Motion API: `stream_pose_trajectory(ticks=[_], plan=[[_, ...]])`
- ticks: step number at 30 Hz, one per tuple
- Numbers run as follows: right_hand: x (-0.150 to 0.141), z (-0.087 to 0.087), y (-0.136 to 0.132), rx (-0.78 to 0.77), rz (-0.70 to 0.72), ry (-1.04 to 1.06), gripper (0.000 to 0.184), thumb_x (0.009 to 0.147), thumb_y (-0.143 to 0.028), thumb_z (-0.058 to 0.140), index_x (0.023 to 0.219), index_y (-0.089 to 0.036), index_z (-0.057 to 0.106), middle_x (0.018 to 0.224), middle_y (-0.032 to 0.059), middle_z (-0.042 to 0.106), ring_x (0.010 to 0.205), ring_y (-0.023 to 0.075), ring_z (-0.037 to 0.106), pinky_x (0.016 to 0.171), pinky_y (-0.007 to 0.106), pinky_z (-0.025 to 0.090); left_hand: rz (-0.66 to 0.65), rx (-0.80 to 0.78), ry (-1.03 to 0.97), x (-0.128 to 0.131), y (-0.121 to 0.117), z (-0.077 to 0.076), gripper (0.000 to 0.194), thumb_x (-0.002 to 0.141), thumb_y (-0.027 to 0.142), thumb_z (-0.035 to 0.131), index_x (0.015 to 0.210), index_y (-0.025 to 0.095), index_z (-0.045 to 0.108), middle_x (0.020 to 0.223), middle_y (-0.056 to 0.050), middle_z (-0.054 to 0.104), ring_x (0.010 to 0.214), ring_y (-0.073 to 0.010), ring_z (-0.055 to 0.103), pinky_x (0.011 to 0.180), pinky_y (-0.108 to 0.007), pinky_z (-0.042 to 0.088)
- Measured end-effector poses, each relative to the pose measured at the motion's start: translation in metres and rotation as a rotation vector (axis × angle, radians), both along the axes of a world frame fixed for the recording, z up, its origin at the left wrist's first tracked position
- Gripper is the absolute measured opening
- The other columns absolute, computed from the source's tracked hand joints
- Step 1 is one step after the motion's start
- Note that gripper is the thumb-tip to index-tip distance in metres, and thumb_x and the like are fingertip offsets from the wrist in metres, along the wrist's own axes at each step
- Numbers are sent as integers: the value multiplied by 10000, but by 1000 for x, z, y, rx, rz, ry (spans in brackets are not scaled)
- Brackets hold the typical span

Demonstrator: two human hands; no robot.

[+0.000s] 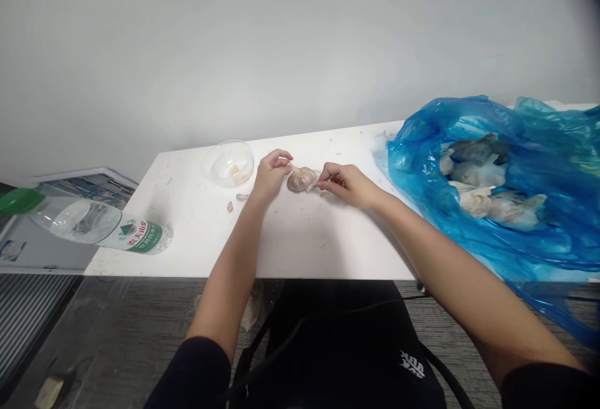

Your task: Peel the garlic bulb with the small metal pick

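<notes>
I see garlic bulb (pixel 301 179) crosswise between hands, long axis side to side, neck toward left fingers (pixel 284 160), pinched closed on it — right fingers (pixel 325 184) closed on thin pick (pixel 334 176), tip at bulb.

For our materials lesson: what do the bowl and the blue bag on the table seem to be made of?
The clear bowl looks like smooth transparent plastic, though glass is possible. The blue bag looks like thin glossy plastic film: it is translucent and crumpled.
</notes>
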State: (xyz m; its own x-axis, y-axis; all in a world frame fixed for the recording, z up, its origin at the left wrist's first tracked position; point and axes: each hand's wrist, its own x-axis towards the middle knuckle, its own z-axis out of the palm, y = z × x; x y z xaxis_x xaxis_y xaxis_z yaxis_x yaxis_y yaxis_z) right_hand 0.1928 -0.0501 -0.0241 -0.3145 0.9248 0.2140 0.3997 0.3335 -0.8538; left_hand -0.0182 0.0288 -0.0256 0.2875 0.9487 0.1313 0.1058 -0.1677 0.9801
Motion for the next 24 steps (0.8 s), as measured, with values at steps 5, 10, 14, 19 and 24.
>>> stream_pose_trajectory(ticks=[5, 10, 14, 19, 24], plan=[[-1, 1, -1, 31, 19, -112, 168, 880, -350, 548, 827, -201, 606, 650, -11, 595, 572, 125, 473, 603, 268, 329, 29, -47, -8, -3, 5, 0, 179, 624, 141, 604, 794, 196, 586, 622, 46, 547, 595, -105, 516, 635, -270, 399], [6, 5, -1, 39, -72, -182, 168, 877, -369, 576, 819, -212, 590, 625, -15, 580, 533, 123, 452, 572, 270, 311, 40, -64, -21, -3, 5, 0, 185, 617, 115, 608, 786, 186, 587, 610, 44, 525, 590, -99, 514, 638, -264, 394], [11, 9, -1, 116, -148, -61, 197, 871, -405, 602, 844, -210, 593, 706, -2, 605, 547, 115, 461, 572, 278, 335, 49, -70, -21, -2, 3, 2, 175, 624, 118, 620, 783, 184, 592, 621, 41, 534, 611, -102, 527, 657, -265, 405], [8, 7, 0, 87, -129, 72, 216, 868, -420, 623, 859, -206, 599, 757, 1, 617, 543, 100, 451, 566, 278, 353, 55, -60, -12, -2, 4, 1, 158, 625, 126, 618, 769, 187, 598, 615, 48, 528, 622, -103, 525, 654, -262, 405], [0, -1, 2, 99, -78, 123, 205, 871, -415, 621, 882, -210, 630, 895, 43, 660, 740, 160, 578, 671, 302, 442, 50, -55, -12, -2, 5, -1, 155, 635, 116, 598, 772, 189, 595, 638, 41, 537, 633, -107, 528, 650, -264, 414]])
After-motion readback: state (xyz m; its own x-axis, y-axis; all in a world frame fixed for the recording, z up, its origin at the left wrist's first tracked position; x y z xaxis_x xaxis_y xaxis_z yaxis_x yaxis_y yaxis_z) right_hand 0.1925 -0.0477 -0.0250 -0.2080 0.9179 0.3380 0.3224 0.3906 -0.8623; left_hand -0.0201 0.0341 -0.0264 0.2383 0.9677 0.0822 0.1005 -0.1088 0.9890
